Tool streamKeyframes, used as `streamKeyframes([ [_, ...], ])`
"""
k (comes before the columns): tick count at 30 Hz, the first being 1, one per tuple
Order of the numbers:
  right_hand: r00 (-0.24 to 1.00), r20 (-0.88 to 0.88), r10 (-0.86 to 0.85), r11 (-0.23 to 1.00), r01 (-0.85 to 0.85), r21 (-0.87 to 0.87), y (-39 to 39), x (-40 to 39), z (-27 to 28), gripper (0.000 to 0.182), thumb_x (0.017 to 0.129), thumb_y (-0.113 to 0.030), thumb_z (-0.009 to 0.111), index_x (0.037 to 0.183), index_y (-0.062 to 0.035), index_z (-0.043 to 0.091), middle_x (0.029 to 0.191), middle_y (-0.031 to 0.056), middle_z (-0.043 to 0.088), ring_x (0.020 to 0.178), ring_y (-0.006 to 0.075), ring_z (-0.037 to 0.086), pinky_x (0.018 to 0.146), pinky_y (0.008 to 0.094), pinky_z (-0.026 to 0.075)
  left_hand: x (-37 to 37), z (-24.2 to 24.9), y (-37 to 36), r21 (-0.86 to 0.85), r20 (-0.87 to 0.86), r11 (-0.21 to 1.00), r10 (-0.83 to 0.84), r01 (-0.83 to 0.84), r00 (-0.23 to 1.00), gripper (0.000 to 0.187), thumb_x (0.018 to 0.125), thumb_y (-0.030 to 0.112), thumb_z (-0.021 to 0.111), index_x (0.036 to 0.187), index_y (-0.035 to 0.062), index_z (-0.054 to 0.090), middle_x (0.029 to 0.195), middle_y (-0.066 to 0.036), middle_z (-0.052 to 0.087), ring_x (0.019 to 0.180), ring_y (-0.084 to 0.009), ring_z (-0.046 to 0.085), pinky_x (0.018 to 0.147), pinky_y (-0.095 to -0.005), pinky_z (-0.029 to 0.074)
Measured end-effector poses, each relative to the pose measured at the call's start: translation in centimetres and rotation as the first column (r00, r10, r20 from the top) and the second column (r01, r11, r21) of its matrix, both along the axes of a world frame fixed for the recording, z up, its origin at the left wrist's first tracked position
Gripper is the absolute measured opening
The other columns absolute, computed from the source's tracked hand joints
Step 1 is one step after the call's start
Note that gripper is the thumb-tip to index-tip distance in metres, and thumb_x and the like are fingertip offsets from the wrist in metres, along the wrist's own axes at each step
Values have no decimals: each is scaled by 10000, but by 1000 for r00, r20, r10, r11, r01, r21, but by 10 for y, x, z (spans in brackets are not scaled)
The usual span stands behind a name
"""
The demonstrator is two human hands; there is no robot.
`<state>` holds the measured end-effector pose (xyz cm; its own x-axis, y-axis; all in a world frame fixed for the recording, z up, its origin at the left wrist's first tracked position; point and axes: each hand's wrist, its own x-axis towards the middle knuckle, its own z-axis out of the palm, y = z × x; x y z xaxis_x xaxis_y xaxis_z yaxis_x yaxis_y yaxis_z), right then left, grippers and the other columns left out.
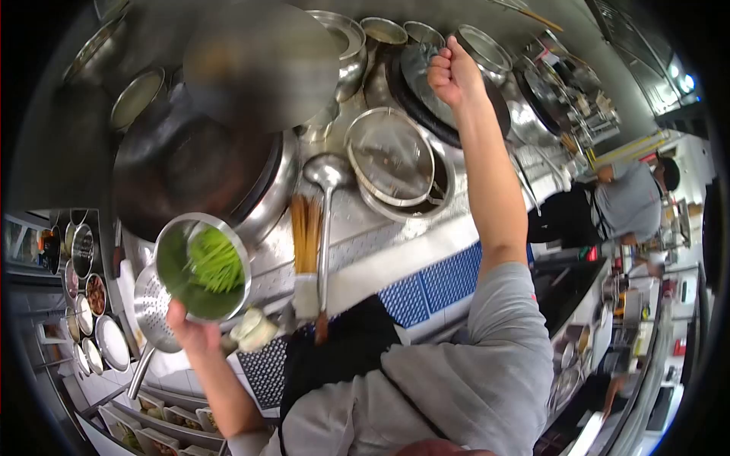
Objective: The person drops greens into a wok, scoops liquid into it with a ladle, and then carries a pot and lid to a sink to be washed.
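My left hand (196, 333) is closed on the near rim of a metal bowl (245, 266). Cut green vegetable stalks (215, 260) lie inside the tilted bowl. A perforated strainer ladle (150, 304) shows partly behind the bowl, its handle pointing down and left. Beyond the bowl, a large dark wok (182, 171) sits on its burner. My right arm reaches far forward, and my right hand (455, 74) is closed in a fist over a second wok (422, 76). Anything within its fingers is hidden. A large blurred round thing (262, 64) covers part of the first wok.
A ladle (328, 178) and a bamboo brush (306, 228) lie on the steel counter. A mesh strainer (390, 156) rests over a pot. Ingredient bowls (112, 342) stand at left. A co-worker (623, 201) in an apron stands at the right.
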<state>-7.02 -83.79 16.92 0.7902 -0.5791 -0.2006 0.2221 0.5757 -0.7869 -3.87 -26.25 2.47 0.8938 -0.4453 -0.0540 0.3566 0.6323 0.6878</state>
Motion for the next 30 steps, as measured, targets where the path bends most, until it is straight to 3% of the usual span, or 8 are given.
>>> streamKeyframes([
  [6, 970, 71, -232, 968, 222, 118, -174, 112, -22, 415, 990, -410, 471, 730, -89, 505, 573, 11, 476, 438, 121, 399, 357, 256, 270, -53, 23, -65, 119, -67, 909, 410, -400, 910, 667, 849, 407, 639, 1381, 76, 411, 1315, -160, 506, 1163, -352, 542, 703, -597, 597],
  [9, 873, 130, -470, 861, 486, -148, -196, 139, -2, 409, 964, -396, 514, 690, -93, 495, 564, -1, 458, 446, 108, 378, 373, 233, 255, -67, 37, -96, 208, -92, 860, 491, -465, 866, 647, 859, 399, 625, 1375, 70, 416, 1320, -163, 504, 1138, -350, 561, 729, -586, 597],
  [13, 595, 499, -631, 297, 778, -553, -272, 213, 4, 319, 905, -275, 522, 708, -30, 577, 606, 51, 540, 527, 185, 501, 506, 340, 411, -63, 60, -140, 238, -37, 835, 519, -497, 854, 554, 898, 353, 589, 1346, 56, 455, 1316, -148, 524, 1125, -307, 578, 738, -504, 614],
  [19, 458, 593, -662, -133, 707, -694, -306, 279, -9, 362, 888, -296, 510, 789, 24, 646, 786, 191, 678, 766, 315, 655, 732, 424, 482, -46, 61, -182, 304, -16, 787, 568, -537, 823, 553, 890, 362, 598, 1332, 60, 459, 1275, -145, 548, 1100, -305, 589, 719, -533, 612],
  [22, 709, 267, -653, -145, 228, -963, -372, 321, -66, 399, 905, -331, 510, 861, 41, 648, 879, 224, 676, 828, 363, 652, 758, 454, 474, -38, 63, -200, 323, -12, 781, 568, -534, 823, 546, 884, 365, 603, 1324, 74, 464, 1243, -142, 565, 1075, -293, 599, 714, -545, 609],
  [25, 831, -197, -520, 210, -100, -973, -418, 348, -125, 562, 919, -414, 403, 1113, 66, 625, 1139, 319, 595, 1136, 459, 537, 994, 449, 397, -35, 66, -208, 367, -36, 751, 601, -549, 799, 534, 882, 367, 604, 1318, 87, 473, 1235, -136, 571, 1053, -283, 608, 711, -547, 608],
  [26, 820, -329, -468, 448, -101, -888, -422, 353, -123, 556, 914, -396, 442, 1238, 36, 576, 1305, 291, 513, 1270, 394, 461, 1058, 409, 355, -36, 64, -208, 382, -48, 740, 614, -554, 788, 529, 883, 368, 604, 1315, 91, 476, 1235, -133, 571, 1046, -281, 611, 710, -547, 608],
  [30, 911, -269, -312, 790, 92, -606, -434, 356, -97, 515, 875, -247, 587, 1259, 90, 524, 1297, 266, 536, 1254, 351, 487, 1034, 432, 360, -35, 55, -201, 318, -66, 770, 599, -553, 798, 592, 884, 365, 602, 1362, 63, 427, 1308, -184, 516, 1122, -383, 573, 746, -654, 562],
])
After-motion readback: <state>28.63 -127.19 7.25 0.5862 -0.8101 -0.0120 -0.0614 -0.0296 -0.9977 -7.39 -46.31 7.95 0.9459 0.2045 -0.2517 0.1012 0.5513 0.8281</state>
